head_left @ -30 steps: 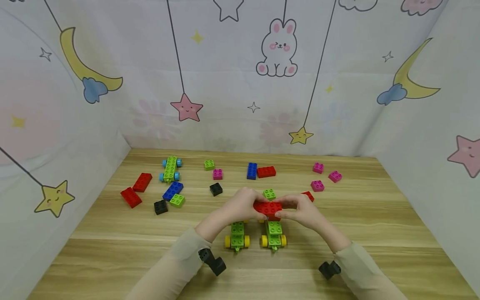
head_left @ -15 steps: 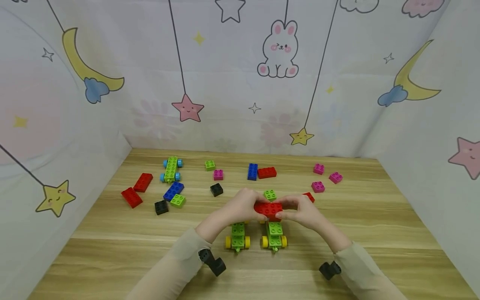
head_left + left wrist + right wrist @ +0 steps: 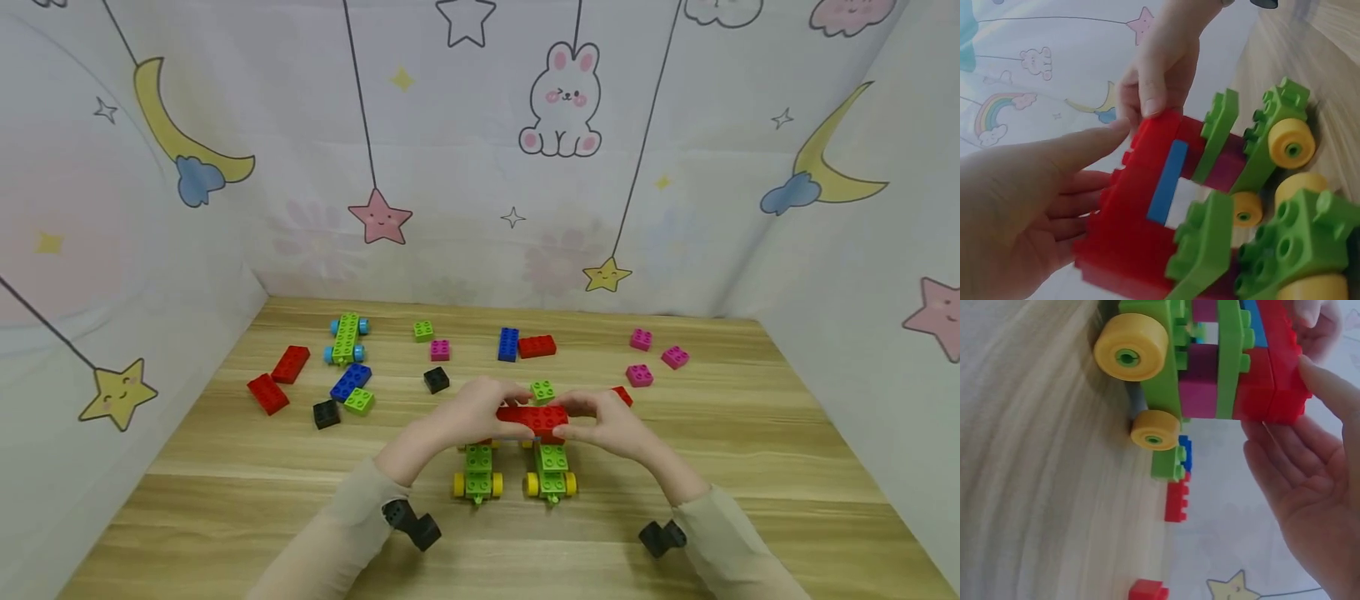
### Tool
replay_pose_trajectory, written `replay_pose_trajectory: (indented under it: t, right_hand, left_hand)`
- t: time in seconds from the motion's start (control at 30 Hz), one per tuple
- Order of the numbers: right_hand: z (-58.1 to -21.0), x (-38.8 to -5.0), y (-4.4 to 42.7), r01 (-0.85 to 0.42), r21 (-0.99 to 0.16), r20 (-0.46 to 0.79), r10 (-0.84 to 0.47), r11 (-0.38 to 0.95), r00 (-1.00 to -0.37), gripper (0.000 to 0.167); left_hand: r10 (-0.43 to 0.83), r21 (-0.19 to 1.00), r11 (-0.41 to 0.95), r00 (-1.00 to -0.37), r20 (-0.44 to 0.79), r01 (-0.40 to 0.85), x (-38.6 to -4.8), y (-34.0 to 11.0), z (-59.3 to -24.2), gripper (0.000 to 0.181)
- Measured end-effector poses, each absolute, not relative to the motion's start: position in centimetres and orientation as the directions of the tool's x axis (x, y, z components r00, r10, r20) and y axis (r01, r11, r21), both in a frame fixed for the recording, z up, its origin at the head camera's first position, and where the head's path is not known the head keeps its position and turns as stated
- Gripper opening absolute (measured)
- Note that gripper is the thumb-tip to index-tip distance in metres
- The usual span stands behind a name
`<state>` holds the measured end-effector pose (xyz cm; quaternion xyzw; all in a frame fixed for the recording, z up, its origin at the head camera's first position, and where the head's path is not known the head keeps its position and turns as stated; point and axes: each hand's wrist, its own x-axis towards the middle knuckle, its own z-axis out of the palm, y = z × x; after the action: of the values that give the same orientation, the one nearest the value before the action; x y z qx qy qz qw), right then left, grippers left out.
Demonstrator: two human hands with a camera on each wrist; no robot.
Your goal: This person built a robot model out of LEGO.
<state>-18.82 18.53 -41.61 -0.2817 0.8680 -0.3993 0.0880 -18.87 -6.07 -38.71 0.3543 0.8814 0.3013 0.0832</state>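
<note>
A person's left grip and right grip hold red bricks over two green toy cars on a wooden bench; a blue-wheeled car stands back left and pink bricks lie back right, before a sheet printed with a rabbit.

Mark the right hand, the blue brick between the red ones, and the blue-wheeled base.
right hand [image 3: 609, 425]: head view, back of the hand
blue brick [image 3: 1169, 181]: left wrist view, its exposed side
blue-wheeled base [image 3: 347, 337]: head view, its green studded top
</note>
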Motion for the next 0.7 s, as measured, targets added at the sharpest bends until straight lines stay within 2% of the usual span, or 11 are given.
replay_pose_trajectory:
  t: [0.17,0.33,0.43,0.7]
  right_hand:
    - [-41.2,-19.1,18.2,-0.461,-0.716,0.076,-0.598,0.524,-0.798,0.042]
    - [-40.9,-19.1,17.0,-0.482,-0.716,0.084,-0.623,0.505,-0.778,0.047]
    - [-40.9,-19.0,16.2,-0.518,-0.679,0.109,-0.627,0.52,-0.771,0.048]
    - [-41.5,-18.7,15.3,-0.522,-0.617,0.135,-0.574,0.589,-0.808,0.041]
  left_hand:
    - [0.654,0.57,0.548,-0.739,0.164,0.612,-18.7,-8.1,-38.1,0.043]
    - [0.615,0.508,0.529,-0.719,0.323,0.68,-18.7,-10.4,-37.9,0.034]
    - [0.572,0.517,0.505,-0.717,0.399,0.691,-18.7,-12.0,-37.9,0.029]
    - [0.397,0.56,0.592,-0.815,0.423,0.579,-18.8,-17.1,-38.2,0.03]
